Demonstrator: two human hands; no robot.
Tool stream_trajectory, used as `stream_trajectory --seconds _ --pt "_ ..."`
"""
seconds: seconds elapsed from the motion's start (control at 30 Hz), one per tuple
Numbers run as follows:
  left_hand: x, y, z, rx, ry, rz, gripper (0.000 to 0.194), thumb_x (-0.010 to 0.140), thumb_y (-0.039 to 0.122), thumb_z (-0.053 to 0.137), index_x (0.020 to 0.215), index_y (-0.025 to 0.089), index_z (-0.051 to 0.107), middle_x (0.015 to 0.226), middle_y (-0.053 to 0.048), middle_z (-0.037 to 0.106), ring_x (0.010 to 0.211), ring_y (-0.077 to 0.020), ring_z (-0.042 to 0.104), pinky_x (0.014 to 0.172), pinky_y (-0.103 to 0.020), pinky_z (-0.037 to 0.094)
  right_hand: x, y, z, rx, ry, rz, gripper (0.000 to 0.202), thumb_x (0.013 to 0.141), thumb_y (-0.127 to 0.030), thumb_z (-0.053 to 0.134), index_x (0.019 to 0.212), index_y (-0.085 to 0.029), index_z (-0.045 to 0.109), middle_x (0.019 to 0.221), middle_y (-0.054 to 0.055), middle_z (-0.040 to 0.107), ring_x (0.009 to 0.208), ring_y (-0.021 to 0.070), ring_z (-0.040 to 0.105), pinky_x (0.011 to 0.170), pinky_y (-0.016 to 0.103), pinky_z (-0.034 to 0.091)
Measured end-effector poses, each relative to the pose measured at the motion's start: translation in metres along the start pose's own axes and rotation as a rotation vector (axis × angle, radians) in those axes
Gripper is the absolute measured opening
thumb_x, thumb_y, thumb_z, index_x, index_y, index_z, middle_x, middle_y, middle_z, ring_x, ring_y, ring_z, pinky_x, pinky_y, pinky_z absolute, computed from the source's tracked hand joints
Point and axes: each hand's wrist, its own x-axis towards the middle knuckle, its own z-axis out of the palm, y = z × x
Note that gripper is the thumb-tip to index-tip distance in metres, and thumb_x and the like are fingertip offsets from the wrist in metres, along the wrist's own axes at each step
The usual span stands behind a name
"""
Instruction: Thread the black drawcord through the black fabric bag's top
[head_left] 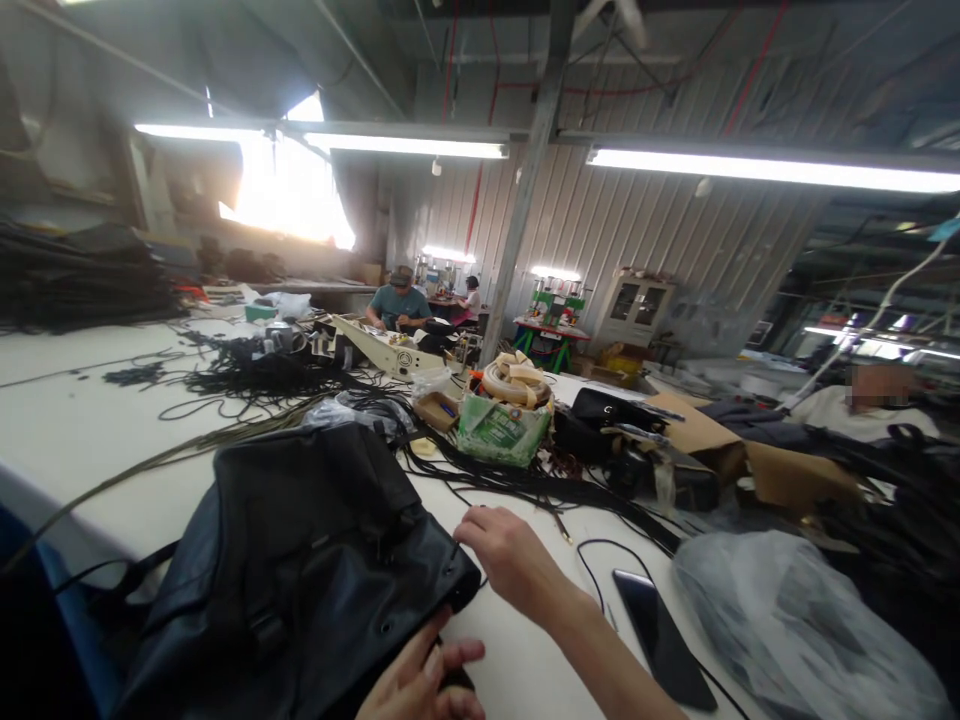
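A black bag [300, 560] with metal eyelets lies on the white table [517, 640], its open edge toward the right. My left hand [427, 670] is at the bag's lower right edge, fingers partly under the material and holding it. Just beyond the bag's right corner, my right hand [510, 555] has its fingertips pinched on a thin black cord that runs at the bag's edge. The cord is mostly hidden by the fingers.
A phone [664, 640] and a clear plastic bag [810, 630] lie at the right. Behind are a green container [504, 430], cardboard boxes [799, 475] and heaps of black cords [262, 370]. A person [401, 300] sits at the back; another is at the far right.
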Motion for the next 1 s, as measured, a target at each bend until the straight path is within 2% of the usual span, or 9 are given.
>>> stream_trajectory --seconds 0.13,0.23,0.33,0.5,0.7,0.77,0.83,0.93,1.0 --pt "0.000 -0.001 0.021 -0.072 0.066 0.103 0.056 0.083 0.041 0.099 0.132 0.022 0.080 0.156 -0.018 0.067 0.111 -0.0324 0.081 0.091 -0.038 0.064 0.002 0.000 0.002 -0.004 -0.077 -0.005 0.033 0.102 0.004 0.056 0.114 -0.022 0.071 0.114 0.004 0.072 0.098 0.0210 0.066 0.089 0.033 0.048" --pt "0.002 0.002 0.030 -0.065 0.084 0.114 0.051 0.082 0.033 0.100 0.129 0.022 0.083 0.166 -0.015 0.060 0.128 -0.0362 0.076 0.103 -0.038 0.062 0.003 -0.004 0.001 -0.003 -0.103 -0.028 0.032 0.103 0.004 0.055 0.113 -0.021 0.071 0.114 0.005 0.072 0.101 0.0218 0.066 0.091 0.033 0.049" --pt "0.003 0.001 0.033 -0.033 0.079 0.077 0.059 0.082 0.028 0.100 0.137 0.027 0.080 0.169 -0.015 0.057 0.129 -0.0364 0.076 0.103 -0.038 0.062 0.002 -0.007 0.001 -0.012 -0.122 -0.041 0.030 0.104 0.003 0.055 0.113 -0.020 0.070 0.114 0.005 0.071 0.100 0.0221 0.065 0.090 0.034 0.049" --pt "0.007 -0.008 0.032 -0.028 0.068 0.140 0.067 0.079 0.027 0.102 0.141 0.030 0.077 0.172 -0.015 0.053 0.129 -0.0382 0.075 0.104 -0.042 0.061 -0.001 -0.008 0.007 -0.008 -0.143 -0.056 0.030 0.102 0.004 0.055 0.110 -0.021 0.070 0.111 0.004 0.070 0.097 0.0218 0.063 0.087 0.033 0.048" --pt "0.016 -0.019 0.035 -0.054 0.181 0.177 0.091 0.070 0.027 0.105 0.151 0.024 0.064 0.154 -0.021 0.068 0.107 -0.0334 0.083 0.094 -0.040 0.066 -0.002 -0.009 0.014 0.071 -0.124 -0.063 0.031 0.098 0.004 0.059 0.108 -0.022 0.072 0.113 0.003 0.072 0.098 0.0207 0.065 0.087 0.032 0.049" --pt "0.021 -0.016 0.043 -0.039 0.254 0.169 0.083 0.074 0.026 0.102 0.147 0.018 0.064 0.144 -0.022 0.073 0.094 -0.0286 0.083 0.086 -0.038 0.067 -0.001 -0.008 0.016 0.122 -0.119 -0.055 0.029 0.097 0.002 0.064 0.108 -0.023 0.073 0.114 0.003 0.072 0.099 0.0203 0.066 0.088 0.032 0.049" --pt "0.026 -0.011 0.052 -0.012 0.334 0.148 0.067 0.078 0.028 0.098 0.135 0.011 0.066 0.130 -0.023 0.078 0.074 -0.0230 0.080 0.069 -0.034 0.066 -0.001 -0.008 0.018 0.158 -0.111 -0.033 0.025 0.095 -0.003 0.073 0.108 -0.024 0.074 0.115 0.003 0.072 0.100 0.0206 0.067 0.090 0.032 0.050" --pt "0.035 -0.007 0.064 0.032 0.427 0.120 0.049 0.081 0.035 0.094 0.112 0.008 0.067 0.106 -0.021 0.081 0.049 -0.0160 0.066 0.044 -0.030 0.052 -0.001 -0.009 0.021 0.221 -0.113 -0.010 0.035 0.080 -0.009 0.092 0.107 -0.024 0.075 0.117 0.002 0.072 0.101 0.0219 0.068 0.090 0.033 0.053" --pt "0.040 -0.009 0.069 0.045 0.467 0.133 0.045 0.082 0.042 0.093 0.102 0.010 0.066 0.093 -0.016 0.078 0.043 -0.0125 0.058 0.038 -0.027 0.042 -0.001 -0.012 0.023 0.293 -0.126 -0.007 0.043 0.072 -0.007 0.095 0.106 -0.024 0.075 0.118 0.003 0.072 0.101 0.0222 0.069 0.088 0.031 0.054"
